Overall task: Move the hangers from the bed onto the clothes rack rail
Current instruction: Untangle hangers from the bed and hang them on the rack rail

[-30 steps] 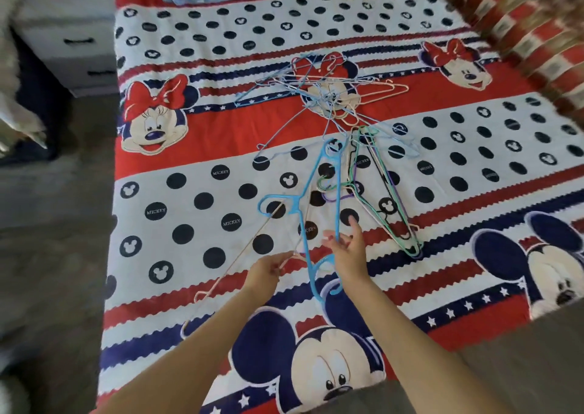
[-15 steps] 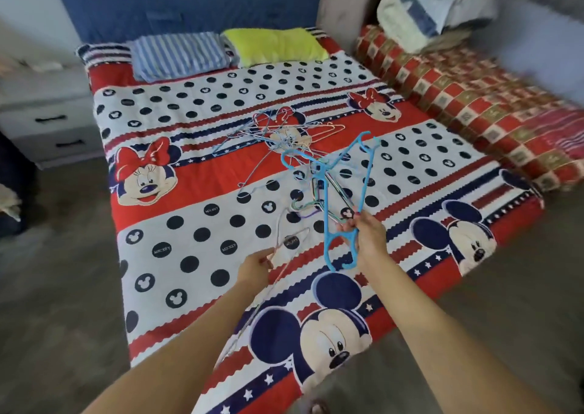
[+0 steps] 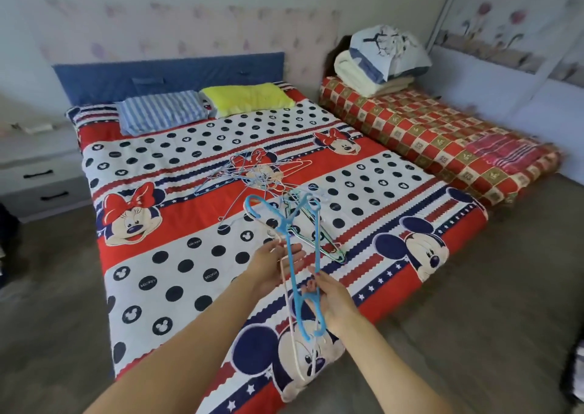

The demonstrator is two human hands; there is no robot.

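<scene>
A blue plastic hanger (image 3: 286,227) is held up over the near end of the bed (image 3: 189,255), and my right hand (image 3: 328,296) grips its lower end. My left hand (image 3: 271,262) is just left of it. Its thumb and finger seem to pinch a thin pale wire hanger (image 3: 289,312) that dangles down past the blue one. Its other fingers are spread. A tangled pile of wire hangers (image 3: 252,173) lies mid-bed. A few green hangers (image 3: 316,236) lie behind the blue one. No clothes rack is in view.
Two pillows, striped (image 3: 161,113) and yellow (image 3: 246,97), lie at the headboard. A grey drawer unit (image 3: 41,180) stands to the left. A low mattress in a red check cover (image 3: 442,135) lies to the right with folded bedding (image 3: 379,60) on it. Grey floor surrounds the bed.
My right hand has lifted the blue hanger off the bed and drawn it toward my left hand. The view has pulled back and tilted up, so the whole bed shows.
</scene>
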